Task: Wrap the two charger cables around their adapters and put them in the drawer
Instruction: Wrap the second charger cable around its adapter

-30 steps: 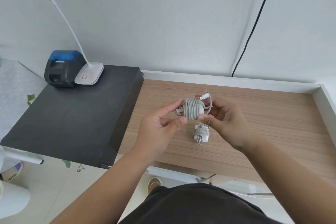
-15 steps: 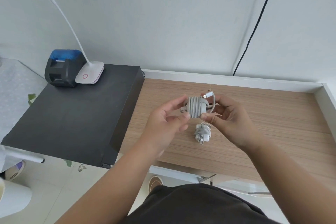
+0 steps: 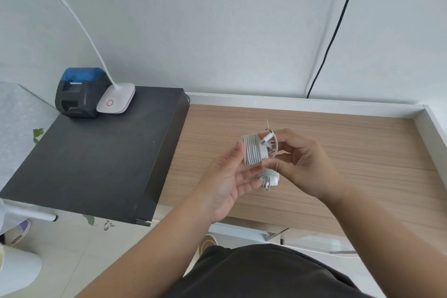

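Dark shirt [image 3: 254, 273] at bottom edge, cut off. Left hand [image 3: 227, 184] palm up, fingers straight and relaxed, fingertips touching wrapped charger [image 3: 254, 150] from left; holds nothing. Right hand [image 3: 304, 164] pinches same charger, thumb below, fingers curled behind; loose cable end with plug sticks up near fingertips. Second wrapped charger [image 3: 268, 176] lies on desk [image 3: 350, 152] just under both hands, partly hidden by them. Drawer not discernible. Far left: black box [image 3: 96, 159], blue-topped printer [image 3: 77, 92], white lamp base [image 3: 116, 101]; lamp head cut off.

Bright, even daylight; wide-angle edge distortion.
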{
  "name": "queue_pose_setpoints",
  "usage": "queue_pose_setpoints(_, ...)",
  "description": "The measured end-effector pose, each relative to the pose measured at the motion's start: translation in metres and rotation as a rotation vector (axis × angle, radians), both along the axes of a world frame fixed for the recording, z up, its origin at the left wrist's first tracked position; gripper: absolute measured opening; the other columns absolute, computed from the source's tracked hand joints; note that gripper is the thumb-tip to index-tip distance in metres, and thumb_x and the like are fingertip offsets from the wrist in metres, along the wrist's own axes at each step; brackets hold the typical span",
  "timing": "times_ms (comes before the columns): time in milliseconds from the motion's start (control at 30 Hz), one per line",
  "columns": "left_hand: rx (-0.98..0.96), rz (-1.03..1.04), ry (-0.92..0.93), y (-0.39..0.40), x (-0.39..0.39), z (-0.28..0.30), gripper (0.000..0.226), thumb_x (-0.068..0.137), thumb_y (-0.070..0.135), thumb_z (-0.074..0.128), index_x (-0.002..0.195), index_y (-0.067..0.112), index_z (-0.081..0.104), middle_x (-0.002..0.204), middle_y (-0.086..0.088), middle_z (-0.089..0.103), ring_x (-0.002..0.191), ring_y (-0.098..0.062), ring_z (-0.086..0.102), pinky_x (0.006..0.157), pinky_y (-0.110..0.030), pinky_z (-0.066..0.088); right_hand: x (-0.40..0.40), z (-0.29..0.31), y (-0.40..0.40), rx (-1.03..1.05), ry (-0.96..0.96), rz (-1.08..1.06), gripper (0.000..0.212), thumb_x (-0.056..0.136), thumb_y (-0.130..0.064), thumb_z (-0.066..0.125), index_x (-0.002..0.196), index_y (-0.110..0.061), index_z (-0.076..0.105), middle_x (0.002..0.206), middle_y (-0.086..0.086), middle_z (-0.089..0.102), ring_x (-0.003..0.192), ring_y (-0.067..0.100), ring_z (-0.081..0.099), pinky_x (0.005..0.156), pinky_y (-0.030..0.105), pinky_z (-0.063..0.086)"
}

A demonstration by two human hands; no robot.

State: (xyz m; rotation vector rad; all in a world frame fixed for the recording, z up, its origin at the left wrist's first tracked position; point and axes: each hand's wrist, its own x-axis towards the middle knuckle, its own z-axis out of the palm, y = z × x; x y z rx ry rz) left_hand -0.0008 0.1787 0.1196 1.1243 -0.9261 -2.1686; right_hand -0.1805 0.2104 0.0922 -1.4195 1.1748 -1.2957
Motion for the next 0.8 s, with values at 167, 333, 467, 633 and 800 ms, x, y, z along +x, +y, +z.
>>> queue_pose_setpoints(167, 0.125, 0.141, 0.171, 0.002, -0.008, 0.0, 0.055, 0.09, 0.045, 0.051, 0.135, 0.014, 0.052, 0.122, -0.018, 0.067, 0.102, -0.023, 0.069, 0.078, -0.03, 0.059, 0.005, 0.002, -0.005, -0.043, 0.206, -0.099, 0.045, 0.078, -0.025, 0.076, 0.117, -0.043, 0.062, 0.113, -0.018, 0.066, 0.093, 0.012, 0.059, 0.083, 0.024, 0.047)
queue_pose_setpoints(333, 0.064, 0.272, 0.212, -0.001, -0.009, -0.004, 0.039, 0.092, 0.032, 0.055, 0.126, 0.015, 0.06, 0.12, -0.013, 0.069, 0.094, -0.016, 0.071, 0.074, -0.023, 0.058, 0.006, 0.005, -0.007, -0.036, 0.351, -0.135, 0.038, 0.082, -0.038, 0.068, 0.119, -0.042, 0.062, 0.128, -0.017, 0.051, 0.107, 0.007, 0.053, 0.083, 0.017, 0.042)
queue_pose_setpoints(467, 0.045, 0.32, 0.231, -0.003, -0.009, -0.006, 0.051, 0.084, 0.032, 0.062, 0.134, 0.022, 0.056, 0.114, -0.008, 0.07, 0.088, -0.012, 0.071, 0.069, -0.019, 0.057, 0.016, 0.005, -0.003, -0.118, 0.138, -0.183, 0.02, 0.084, -0.022, 0.071, 0.102, -0.03, 0.072, 0.101, -0.002, 0.062, 0.08, 0.018, 0.06, 0.073, 0.025, 0.05)
queue_pose_setpoints(633, 0.033, 0.332, 0.252, -0.002, -0.008, -0.009, 0.052, 0.084, 0.031, 0.062, 0.135, 0.022, 0.055, 0.123, -0.011, 0.068, 0.089, -0.013, 0.07, 0.069, -0.021, 0.057, 0.017, 0.014, -0.002, -0.154, 0.136, -0.094, 0.025, 0.08, -0.015, 0.075, 0.104, -0.015, 0.071, 0.095, 0.002, 0.066, 0.076, 0.022, 0.061, 0.071, 0.03, 0.051)
queue_pose_setpoints(800, -0.045, 0.287, 0.18, 0.001, -0.005, -0.009, 0.052, 0.083, 0.036, 0.062, 0.134, 0.028, 0.055, 0.119, -0.007, 0.069, 0.09, -0.014, 0.068, 0.072, -0.023, 0.056, 0.02, 0.024, -0.004, -0.224, 0.339, -0.086, 0.02, 0.078, -0.013, 0.075, 0.096, -0.02, 0.072, 0.091, -0.002, 0.063, 0.069, 0.013, 0.06, 0.066, 0.026, 0.053)
